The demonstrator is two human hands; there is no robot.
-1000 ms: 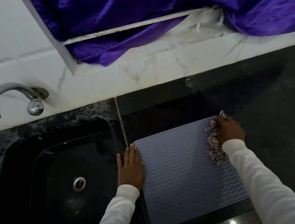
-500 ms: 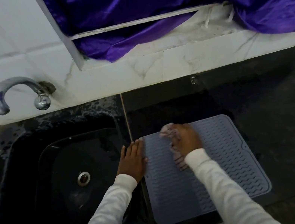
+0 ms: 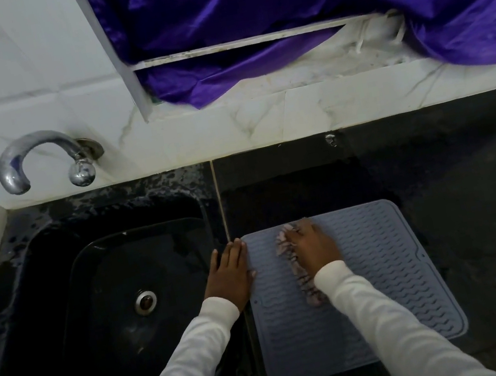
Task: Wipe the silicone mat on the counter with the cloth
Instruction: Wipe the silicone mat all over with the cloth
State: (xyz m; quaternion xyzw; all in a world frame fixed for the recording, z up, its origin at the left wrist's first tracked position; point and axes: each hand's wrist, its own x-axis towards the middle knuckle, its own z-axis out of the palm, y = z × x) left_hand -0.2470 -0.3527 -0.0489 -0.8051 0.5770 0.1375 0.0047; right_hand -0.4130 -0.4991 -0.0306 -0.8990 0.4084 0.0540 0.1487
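right hand (image 3: 312,247) pressing cloth (image 3: 298,275), mat (image 3: 386,263)

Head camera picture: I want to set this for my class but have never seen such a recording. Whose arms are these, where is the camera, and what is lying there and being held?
No machine here: a person wears one camera on the head, looking down at their own arms. The left hand lies flat at the edge of a grey silicone mat on the dark counter. The right hand presses a patterned cloth onto the mat; how its fingers hold is unclear. A black sink and a metal tap lie left.
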